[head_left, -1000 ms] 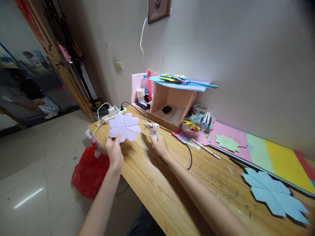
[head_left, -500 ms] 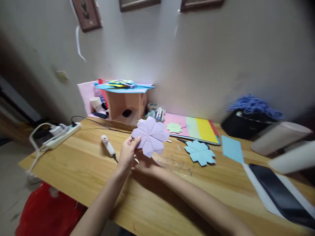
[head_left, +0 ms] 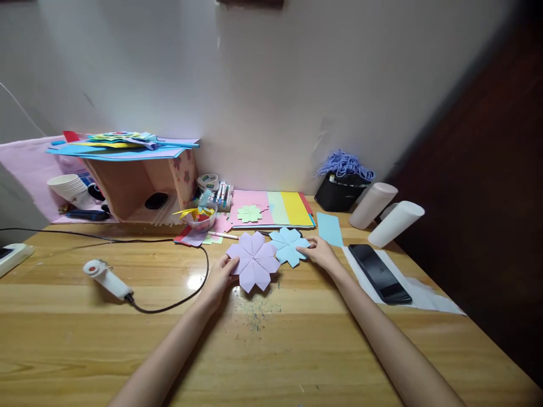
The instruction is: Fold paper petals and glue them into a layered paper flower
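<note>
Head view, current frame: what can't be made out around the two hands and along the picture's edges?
All in the head view:
Left hand: any fingertips under the lavender paper flower are hidden by it.
Right hand: any fingertips under the blue paper flower are hidden by it.
White power strip: cut off by the left edge.
Dark frame: cut off by the top edge.
Black container: its lettering is too small to read.

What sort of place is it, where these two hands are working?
Probably a craft table: a purple paper flower, a blue paper flower, coloured sheets and markers suggest this.
</note>
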Demonstrator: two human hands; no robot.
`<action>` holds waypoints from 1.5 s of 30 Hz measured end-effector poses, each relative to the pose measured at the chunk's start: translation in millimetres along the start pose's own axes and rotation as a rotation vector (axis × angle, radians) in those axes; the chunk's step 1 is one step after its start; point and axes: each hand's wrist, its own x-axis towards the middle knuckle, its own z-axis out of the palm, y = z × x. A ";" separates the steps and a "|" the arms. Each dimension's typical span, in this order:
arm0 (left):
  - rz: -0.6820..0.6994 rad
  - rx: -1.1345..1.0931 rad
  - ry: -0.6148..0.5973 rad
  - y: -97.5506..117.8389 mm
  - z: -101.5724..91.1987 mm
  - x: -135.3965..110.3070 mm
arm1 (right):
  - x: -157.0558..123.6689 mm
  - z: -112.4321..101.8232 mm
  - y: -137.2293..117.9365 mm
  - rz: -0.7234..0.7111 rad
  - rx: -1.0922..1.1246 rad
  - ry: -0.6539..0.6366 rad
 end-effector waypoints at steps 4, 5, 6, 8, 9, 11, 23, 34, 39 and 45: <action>-0.033 0.005 0.005 -1.0 -4.9 -3.4 | -10.6 -10.4 -6.3 -0.021 0.146 -0.063; -0.043 -0.002 0.001 -1.9 -6.5 -3.1 | -13.2 -15.3 -9.3 -0.028 0.203 -0.054; -0.050 -0.008 -0.006 -3.2 -7.9 -2.6 | -16.0 -20.0 -12.8 -0.035 0.265 -0.037; -0.056 -0.013 -0.027 -6.7 -9.2 -2.1 | -23.1 -25.9 -20.8 -0.057 0.387 -0.003; -0.053 -0.012 -0.037 -8.4 -8.9 -2.5 | -27.6 -25.9 -25.1 -0.070 0.435 -0.003; -0.049 -0.007 -0.058 -10.7 -6.7 -4.5 | -38.9 -19.0 -33.0 -0.080 0.479 -0.073; -0.110 -0.082 -0.101 -7.7 7.8 -17.9 | -75.8 34.4 -34.8 -0.073 0.306 -0.259; -0.187 -0.307 -0.092 -19.6 8.3 -16.9 | -75.4 37.9 -31.8 -0.074 0.234 -0.196; -0.197 -0.344 -0.110 -16.8 14.8 -21.2 | -75.7 41.3 -29.9 -0.066 0.212 -0.175; -0.125 -0.259 -0.126 -17.5 19.6 -25.6 | -75.9 45.7 -26.9 -0.043 0.222 -0.156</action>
